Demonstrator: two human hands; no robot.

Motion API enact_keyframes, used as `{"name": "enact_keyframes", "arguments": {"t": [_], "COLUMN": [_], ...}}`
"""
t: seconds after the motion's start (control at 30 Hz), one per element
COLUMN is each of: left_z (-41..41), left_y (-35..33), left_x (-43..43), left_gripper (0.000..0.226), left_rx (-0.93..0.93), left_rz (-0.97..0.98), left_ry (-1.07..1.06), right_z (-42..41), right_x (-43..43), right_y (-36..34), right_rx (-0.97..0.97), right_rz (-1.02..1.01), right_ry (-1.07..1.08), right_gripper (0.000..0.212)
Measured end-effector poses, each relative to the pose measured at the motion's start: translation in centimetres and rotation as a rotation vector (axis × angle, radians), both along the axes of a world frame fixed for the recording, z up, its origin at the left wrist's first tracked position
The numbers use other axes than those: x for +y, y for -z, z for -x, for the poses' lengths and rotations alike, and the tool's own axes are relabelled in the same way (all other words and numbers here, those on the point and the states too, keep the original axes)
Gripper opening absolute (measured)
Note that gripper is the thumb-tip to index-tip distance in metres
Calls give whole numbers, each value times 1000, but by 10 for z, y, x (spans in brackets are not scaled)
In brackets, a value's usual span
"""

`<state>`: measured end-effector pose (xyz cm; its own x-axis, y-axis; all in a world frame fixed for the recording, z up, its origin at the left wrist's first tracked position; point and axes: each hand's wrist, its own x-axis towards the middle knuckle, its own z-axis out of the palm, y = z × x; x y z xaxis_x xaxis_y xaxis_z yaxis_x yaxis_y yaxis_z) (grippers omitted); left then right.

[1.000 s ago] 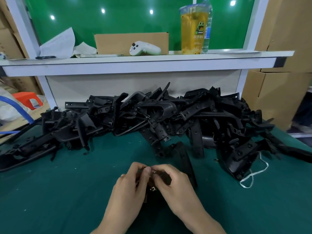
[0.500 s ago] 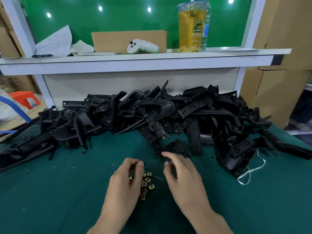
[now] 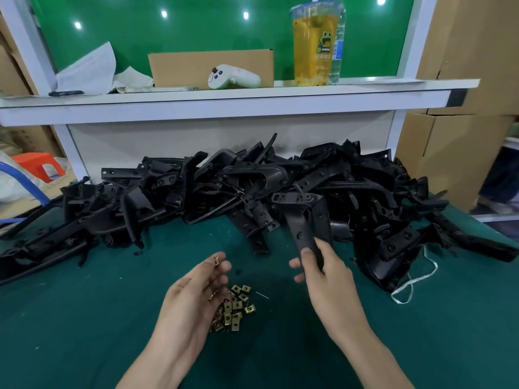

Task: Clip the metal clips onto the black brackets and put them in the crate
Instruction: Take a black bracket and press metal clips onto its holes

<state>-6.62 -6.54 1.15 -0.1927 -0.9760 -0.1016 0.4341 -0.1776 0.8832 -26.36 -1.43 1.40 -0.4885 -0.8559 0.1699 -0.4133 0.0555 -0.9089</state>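
Bracket (image 3: 299, 231) gripped by fingers (image 3: 307, 255) of right hand (image 3: 328, 279), clip (image 3: 216, 260) pinched by left hand (image 3: 193, 293) fingers

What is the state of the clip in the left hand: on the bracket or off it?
Off. The left hand pinches the clip at its fingertips, clear of the bracket gripped by the right hand.

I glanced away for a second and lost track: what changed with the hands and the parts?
The hands parted. The right hand reached to the bracket heap and now grips a black bracket. The left hand rose and pinches one metal clip. The loose clips and the heap stayed put.
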Motion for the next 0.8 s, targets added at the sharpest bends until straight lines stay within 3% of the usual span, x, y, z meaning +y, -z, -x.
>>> {"name": "enact_keyframes", "arguments": {"t": [0.1,0.37,0.57,0.8], "left_z": [-1,-5,-6,-2], "left_y": [3,6,4,2], "left_x": [-4,-11,-11,-3], "left_gripper": [30,26,34,30], "left_rx": [54,155,132,-42], "left_rz": [-71,-147,-4,184], "left_ry": [-10,-29,-34,-55], "right_z": [-3,-5,-2,0], "right_x": [0,0,-1,1], "right_y": [-5,-5,-4,-5], "right_rx": [-227,-420,-562,-484], "right_rz": [6,-37,-6,-18], "right_ry": [-141,-255,-233,-204], "right_gripper": [24,25,27,25]}}
